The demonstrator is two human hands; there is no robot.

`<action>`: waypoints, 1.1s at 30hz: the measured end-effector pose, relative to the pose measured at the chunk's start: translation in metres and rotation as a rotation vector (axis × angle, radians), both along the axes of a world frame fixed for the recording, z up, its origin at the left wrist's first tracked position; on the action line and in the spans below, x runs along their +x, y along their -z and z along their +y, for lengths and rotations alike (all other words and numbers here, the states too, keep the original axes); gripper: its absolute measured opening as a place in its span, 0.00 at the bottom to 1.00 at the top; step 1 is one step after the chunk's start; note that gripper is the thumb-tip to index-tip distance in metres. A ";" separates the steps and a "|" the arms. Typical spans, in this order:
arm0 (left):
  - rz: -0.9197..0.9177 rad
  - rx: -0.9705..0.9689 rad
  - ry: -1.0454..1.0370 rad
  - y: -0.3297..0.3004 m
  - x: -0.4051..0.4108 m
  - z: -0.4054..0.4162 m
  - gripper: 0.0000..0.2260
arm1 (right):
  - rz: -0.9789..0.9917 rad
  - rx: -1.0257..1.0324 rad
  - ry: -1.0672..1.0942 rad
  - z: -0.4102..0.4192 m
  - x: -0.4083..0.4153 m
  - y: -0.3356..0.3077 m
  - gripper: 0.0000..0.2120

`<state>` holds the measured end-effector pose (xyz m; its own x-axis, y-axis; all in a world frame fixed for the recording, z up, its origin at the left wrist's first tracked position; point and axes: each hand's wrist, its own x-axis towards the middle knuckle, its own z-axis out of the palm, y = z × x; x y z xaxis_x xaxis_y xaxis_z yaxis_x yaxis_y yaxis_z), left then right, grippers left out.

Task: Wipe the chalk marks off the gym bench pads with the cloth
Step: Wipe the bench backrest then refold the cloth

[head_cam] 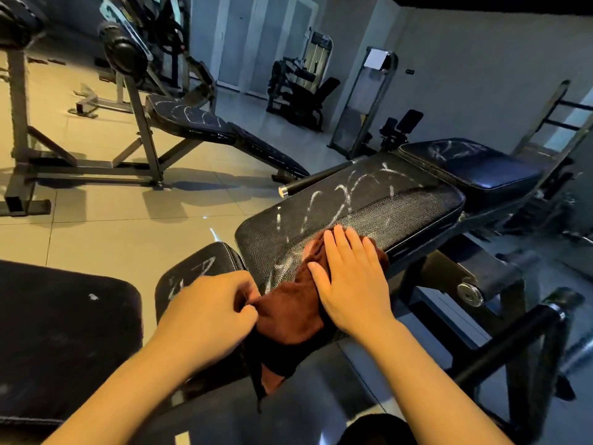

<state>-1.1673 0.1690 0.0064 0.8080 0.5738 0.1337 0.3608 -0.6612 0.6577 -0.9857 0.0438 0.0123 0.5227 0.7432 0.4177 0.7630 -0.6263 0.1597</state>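
The big black pad [369,207] of the desk in front of me carries white chalk marks [343,194] across its far half. My brown cloth [288,303] lies on its near edge and hangs over the front. My right hand [348,281] lies flat on the cloth, fingers straight and together. My left hand [208,313] pinches the cloth's left edge in a curled grip, over the small chalked pad [195,268].

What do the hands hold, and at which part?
The left hand pinches the brown terry cloth at its left edge; the right hand presses flat on it.
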 end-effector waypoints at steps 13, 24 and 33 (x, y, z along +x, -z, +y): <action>-0.292 -0.146 0.083 -0.017 -0.054 0.038 0.10 | 0.027 0.249 -0.182 -0.003 0.005 -0.036 0.07; -0.392 -0.196 0.113 -0.025 -0.067 0.037 0.10 | -0.149 -0.071 -0.167 0.018 -0.008 -0.020 0.14; -0.553 -0.137 0.054 -0.034 -0.071 0.043 0.10 | 0.694 0.704 -0.391 -0.045 -0.020 -0.044 0.08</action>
